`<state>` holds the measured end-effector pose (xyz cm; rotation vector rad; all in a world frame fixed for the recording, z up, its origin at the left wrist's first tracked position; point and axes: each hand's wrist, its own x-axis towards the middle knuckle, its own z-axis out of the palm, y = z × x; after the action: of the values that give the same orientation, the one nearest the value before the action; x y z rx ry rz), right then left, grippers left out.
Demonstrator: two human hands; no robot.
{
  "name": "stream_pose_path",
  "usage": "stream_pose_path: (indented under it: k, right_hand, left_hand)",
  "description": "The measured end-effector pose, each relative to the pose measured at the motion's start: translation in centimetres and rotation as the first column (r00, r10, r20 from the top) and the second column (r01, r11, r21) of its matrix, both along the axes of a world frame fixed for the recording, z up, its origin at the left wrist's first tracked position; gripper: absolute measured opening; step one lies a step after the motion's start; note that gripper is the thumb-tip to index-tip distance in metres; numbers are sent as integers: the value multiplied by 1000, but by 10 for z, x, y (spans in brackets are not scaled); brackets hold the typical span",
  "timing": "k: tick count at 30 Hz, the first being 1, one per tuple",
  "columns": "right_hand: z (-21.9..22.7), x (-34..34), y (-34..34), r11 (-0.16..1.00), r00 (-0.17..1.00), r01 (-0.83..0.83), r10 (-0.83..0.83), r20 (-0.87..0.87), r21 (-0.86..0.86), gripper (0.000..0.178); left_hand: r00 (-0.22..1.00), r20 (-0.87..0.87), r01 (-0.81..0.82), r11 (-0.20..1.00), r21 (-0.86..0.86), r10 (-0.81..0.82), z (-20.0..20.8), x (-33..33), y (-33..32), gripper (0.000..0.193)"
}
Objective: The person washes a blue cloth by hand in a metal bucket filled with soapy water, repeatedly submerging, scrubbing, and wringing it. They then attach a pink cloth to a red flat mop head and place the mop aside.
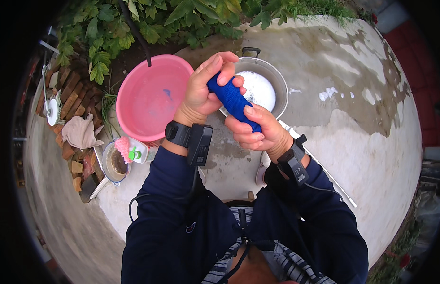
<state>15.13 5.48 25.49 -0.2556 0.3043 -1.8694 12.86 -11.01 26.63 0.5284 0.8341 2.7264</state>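
A bundled blue knit cloth (232, 102), damp-looking and twisted into a short roll, is held between my two hands in front of me. My left hand (211, 85) wraps its upper end, the fingers curled over the fabric. At the lower end my right hand (261, 128) grips with thumb on top and fingers folded underneath. Just behind the cloth stands a metal pot (282, 85) with white suds in it, partly covered by my hands. To the left of my left hand is a pink basin (127, 113) holding clear water.
A black hose (137, 33) hangs over the basin's far rim, below leafy plants (182, 19). On the left are a white bottle with a green top (138, 150), a small bowl (117, 176), a beige rag (82, 132) and stacked bricks (73, 97). A white pole (331, 177) lies on the right.
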Motion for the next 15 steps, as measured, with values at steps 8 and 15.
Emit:
stream_pose_path:
  k: [8, 15]
  right_hand:
    - [-35, -18, -22, 693, 907, 220, 113, -405, 687, 19]
    - [-102, -39, -38, 365, 754, 503, 256, -604, 783, 22]
  left_hand:
    - [945, 123, -161, 757, -633, 304, -35, -16, 3, 22]
    - [860, 25, -238, 444, -864, 509, -95, -39, 19, 19]
